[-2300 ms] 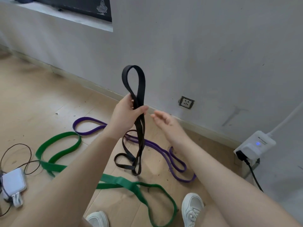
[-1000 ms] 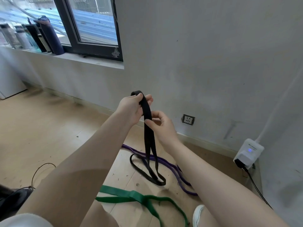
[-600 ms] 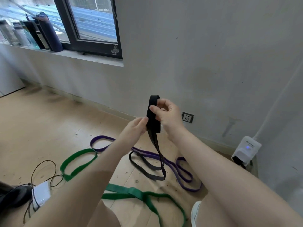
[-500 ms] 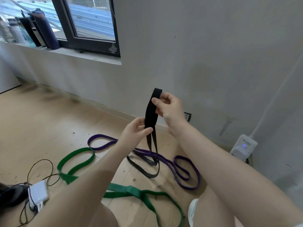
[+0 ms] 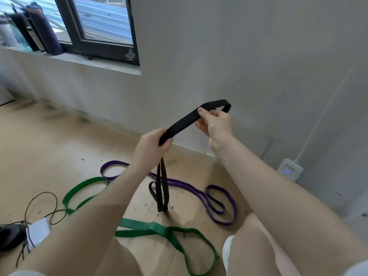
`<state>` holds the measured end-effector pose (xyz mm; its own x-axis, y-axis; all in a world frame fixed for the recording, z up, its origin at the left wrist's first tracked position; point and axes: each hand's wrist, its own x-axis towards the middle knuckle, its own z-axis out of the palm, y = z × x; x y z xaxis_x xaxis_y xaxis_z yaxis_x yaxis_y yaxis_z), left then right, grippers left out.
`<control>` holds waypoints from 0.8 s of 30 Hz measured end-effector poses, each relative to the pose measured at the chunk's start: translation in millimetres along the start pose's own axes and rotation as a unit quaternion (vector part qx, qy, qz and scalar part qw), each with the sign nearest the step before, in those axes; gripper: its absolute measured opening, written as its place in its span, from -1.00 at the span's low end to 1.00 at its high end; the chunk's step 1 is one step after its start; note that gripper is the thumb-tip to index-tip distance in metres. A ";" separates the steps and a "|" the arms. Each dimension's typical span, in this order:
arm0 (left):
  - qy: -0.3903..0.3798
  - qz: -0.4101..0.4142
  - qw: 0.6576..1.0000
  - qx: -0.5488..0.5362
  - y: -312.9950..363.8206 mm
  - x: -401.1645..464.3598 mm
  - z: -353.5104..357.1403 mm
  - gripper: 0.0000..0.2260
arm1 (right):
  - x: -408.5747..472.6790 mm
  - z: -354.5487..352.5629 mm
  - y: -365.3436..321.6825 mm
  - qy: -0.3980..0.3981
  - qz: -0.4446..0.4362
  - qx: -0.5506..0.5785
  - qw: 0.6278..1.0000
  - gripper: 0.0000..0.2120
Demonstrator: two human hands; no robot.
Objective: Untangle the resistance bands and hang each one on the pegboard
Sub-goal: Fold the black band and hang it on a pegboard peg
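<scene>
Above the wooden floor, in front of the grey wall, I see both hands raised with the black band stretched between them. Left hand is closed in a fist around the band, lower and farther from the wall; right hand is pinched shut on it higher up, nearer the wall, thumb on top, and a short loop of band curls out past its fingers. From the left fist the rest of the black band hangs down as doubled strands, its lowest fold touching or just off the floor; I cannot tell which. Purple band lies on the floor behind that hanging part, toward the wall, in several loose loops, one strand passing behind the black strands. Green band lies on the floor farther from the wall than the purple one, partly hidden under the left forearm, its loops crossing near the person's knees. A white shoe shows beside the green band's nearest loop. Against the wall, beyond the right forearm, sits a white plug box with a small blue light. Pegboard not seen in this view.
</scene>
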<state>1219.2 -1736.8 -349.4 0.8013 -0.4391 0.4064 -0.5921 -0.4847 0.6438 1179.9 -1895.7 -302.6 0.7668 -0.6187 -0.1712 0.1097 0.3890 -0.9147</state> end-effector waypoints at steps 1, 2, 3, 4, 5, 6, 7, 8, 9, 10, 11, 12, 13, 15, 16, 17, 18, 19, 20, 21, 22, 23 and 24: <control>-0.001 0.025 0.999 0.026 0.0 8.0 -7.6 -0.79 | 4.2 -6.1 -0.8 0.008 0.015 -0.052 0.999 -0.85; -0.005 0.044 0.998 0.047 0.4 17.2 -15.7 -0.76 | 8.6 -12.5 -1.3 0.014 0.019 -0.131 0.991 -0.81; -0.011 0.056 0.997 0.056 1.8 27.3 -24.3 -0.73 | 12.7 -17.7 -2.2 0.016 -0.001 -0.227 0.974 -0.78; -0.021 0.063 0.996 0.059 5.0 37.0 -32.6 -0.70 | 15.7 -20.5 -4.6 0.016 -0.050 -0.314 0.948 -0.77; -0.037 0.072 0.994 0.067 9.7 46.2 -40.1 -0.68 | 15.6 -19.8 -8.3 0.004 -0.118 -0.370 0.921 -0.82; -0.056 0.085 0.991 0.086 15.1 55.2 -46.4 -0.66 | 11.1 -15.3 -13.2 -0.032 -0.180 -0.396 0.900 -0.92; -0.076 0.104 0.985 0.114 21.5 63.6 -52.2 -0.64 | 4.7 -8.9 -18.7 -0.090 -0.224 -0.415 0.877 -0.93; -0.097 0.118 0.979 0.137 28.5 71.0 -57.0 -0.62 | -0.8 -0.7 -23.2 -0.157 -0.253 -0.435 0.850 -0.79; -0.114 0.122 0.975 0.145 35.7 76.2 -62.2 -0.59 | -5.9 7.9 -27.2 -0.222 -0.268 -0.455 0.820 -0.68; -0.125 0.118 0.975 0.140 40.8 79.9 -66.7 -0.58 | -9.3 15.7 -29.8 -0.266 -0.276 -0.471 0.795 -0.62; -0.126 0.113 0.978 0.124 43.7 82.2 -71.4 -0.61 | -11.6 23.3 -31.6 -0.294 -0.286 -0.476 0.778 -0.59; -0.120 0.110 0.981 0.106 44.2 82.6 -75.6 -0.66 | -11.9 29.4 -32.5 -0.300 -0.301 -0.474 0.771 -0.59; -0.108 0.107 0.985 0.087 44.1 81.1 -79.6 -0.72 | -11.7 34.4 -32.6 -0.295 -0.313 -0.469 0.771 -0.60; -0.092 0.099 0.990 0.049 40.8 76.2 -83.4 -0.76 | -11.4 43.7 -31.1 -0.272 -0.324 -0.488 0.764 -0.61; -0.091 0.093 0.991 0.035 37.7 73.2 -82.7 -0.76 | -11.0 47.5 -29.3 -0.259 -0.324 -0.509 0.754 -0.61; -0.090 0.082 0.992 0.021 34.8 70.2 -81.4 -0.75 | -10.7 50.7 -27.6 -0.252 -0.321 -0.527 0.746 -0.64; -0.088 0.062 0.994 0.002 29.3 67.4 -78.9 -0.74 | -10.1 52.7 -26.3 -0.253 -0.315 -0.535 0.742 -0.69; -0.084 0.034 0.995 -0.031 24.0 63.5 -75.9 -0.74 | -10.1 53.5 -26.1 -0.262 -0.309 -0.536 0.741 -0.76; -0.081 0.000 0.994 -0.078 18.4 58.5 -72.1 -0.76 | -9.7 52.9 -26.0 -0.274 -0.305 -0.531 0.742 -0.82; -0.081 -0.035 0.987 -0.133 13.0 52.8 -67.5 -0.79 | -9.5 51.3 -25.5 -0.286 -0.300 -0.520 0.747 -0.86; -0.085 -0.067 0.977 -0.182 7.9 47.0 -62.5 -0.83 | -9.1 48.7 -23.4 -0.294 -0.294 -0.502 0.758 -0.88; -0.097 -0.094 0.966 -0.219 3.9 41.5 -58.1 -0.85 | -9.9 45.6 -20.2 -0.299 -0.285 -0.478 0.775 -0.89; -0.119 -0.115 0.953 -0.253 1.2 37.0 -53.7 -0.84 | -11.2 42.4 -15.9 -0.301 -0.276 -0.450 0.794 -0.89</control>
<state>1252.8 -1713.0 -298.8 0.8272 -0.5537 0.0962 -0.2368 -0.1882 0.9531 1196.5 -1866.0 -270.6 0.9522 0.0194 0.3048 0.2457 -0.6413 -0.7269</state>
